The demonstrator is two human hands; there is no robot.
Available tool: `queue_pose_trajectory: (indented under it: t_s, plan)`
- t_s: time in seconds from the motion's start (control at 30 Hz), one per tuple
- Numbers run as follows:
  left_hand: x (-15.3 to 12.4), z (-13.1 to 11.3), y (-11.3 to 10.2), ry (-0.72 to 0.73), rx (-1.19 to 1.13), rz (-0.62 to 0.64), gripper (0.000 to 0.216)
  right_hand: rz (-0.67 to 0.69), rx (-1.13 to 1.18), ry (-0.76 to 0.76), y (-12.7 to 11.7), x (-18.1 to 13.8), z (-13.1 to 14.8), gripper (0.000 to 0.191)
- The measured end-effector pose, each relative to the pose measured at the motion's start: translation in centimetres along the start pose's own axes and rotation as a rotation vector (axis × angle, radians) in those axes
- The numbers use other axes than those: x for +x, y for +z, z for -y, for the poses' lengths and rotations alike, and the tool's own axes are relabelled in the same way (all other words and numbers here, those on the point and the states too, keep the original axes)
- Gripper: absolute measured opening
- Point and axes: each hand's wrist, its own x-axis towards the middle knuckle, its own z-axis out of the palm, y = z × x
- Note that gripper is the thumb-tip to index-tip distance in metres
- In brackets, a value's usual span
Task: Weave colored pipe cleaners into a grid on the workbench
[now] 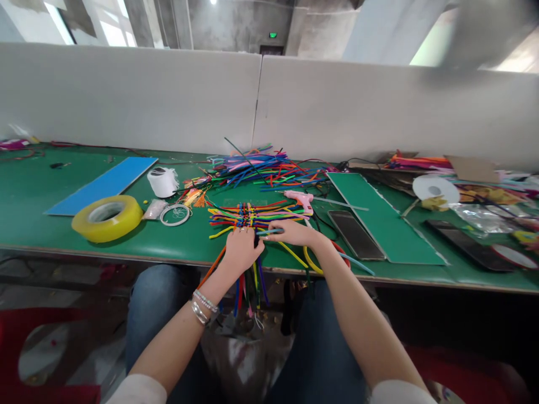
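A woven mat of coloured pipe cleaners (252,216) lies on the green table (37,213) near its front edge, with loose ends hanging over the edge. My left hand (242,249) rests on the near side of the weave, fingers curled down onto the strands. My right hand (290,232) pinches a light blue pipe cleaner (272,231) and holds it level across the weave. A bracelet sits on my left wrist.
A pile of loose pipe cleaners (269,165) lies behind the weave. A pink glue gun (300,199), a phone (356,234) and a green board (381,216) sit to the right. Yellow tape roll (107,217), white roll (163,182) and blue sheet (105,184) lie left.
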Motion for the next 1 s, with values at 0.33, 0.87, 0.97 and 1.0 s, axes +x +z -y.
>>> queue_pose_trajectory:
  t_s: [0.33, 0.87, 0.97, 1.0]
  plan:
    - [0.0, 0.2, 0.0, 0.050, 0.006, -0.028, 0.029, -0.252, -0.483, 0.006, 0.1, 0.2, 0.7, 0.030]
    - [-0.5, -0.2, 0.4, -0.052, 0.005, -0.133, 0.029, -0.217, -0.581, 0.167, -1.2, -1.2, 3.1, 0.039]
    - [-0.7, -0.4, 0.3, -0.049, 0.030, -0.200, 0.034, -0.258, -0.524, 0.215, -1.3, -1.3, 2.8, 0.035]
    - [-0.8, -0.5, 0.3, -0.029, 0.036, -0.208, 0.034, -0.273, -0.509, 0.237, -1.3, -1.3, 2.5, 0.033]
